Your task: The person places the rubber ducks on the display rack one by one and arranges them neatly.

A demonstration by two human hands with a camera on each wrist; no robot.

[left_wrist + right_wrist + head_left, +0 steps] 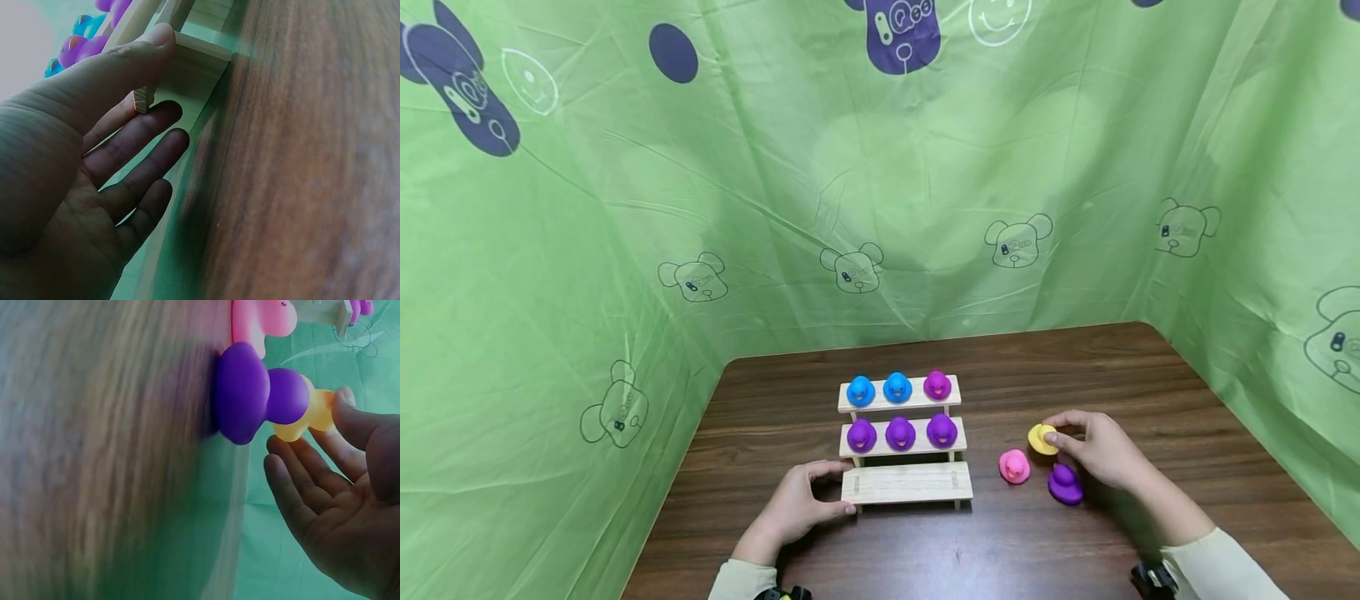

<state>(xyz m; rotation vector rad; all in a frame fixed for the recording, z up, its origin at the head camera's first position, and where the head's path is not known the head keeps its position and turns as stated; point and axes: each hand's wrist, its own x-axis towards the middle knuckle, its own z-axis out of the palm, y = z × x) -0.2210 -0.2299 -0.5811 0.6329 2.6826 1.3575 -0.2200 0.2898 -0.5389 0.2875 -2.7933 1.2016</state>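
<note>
My right hand (1101,447) pinches a yellow rubber duck (1041,438) between thumb and fingers. Beside it on the table are a pink duck (1014,467) and a purple duck (1065,485); in the right wrist view, the purple duck (240,394) partly hides the yellow duck (322,411). At the left end of a three-step wooden stand (907,483), my left hand (797,500) grips the lowest step, thumb in front. The left wrist view shows the thumb on the stand's edge (200,47) and the other fingers spread loosely.
Two blue ducks (897,387) and a magenta duck (937,385) sit on the top step. Three purple ducks (900,434) line the middle step, while the bottom step is bare. Green printed cloth (925,183) surrounds the brown wooden table (1000,550) at the back and sides.
</note>
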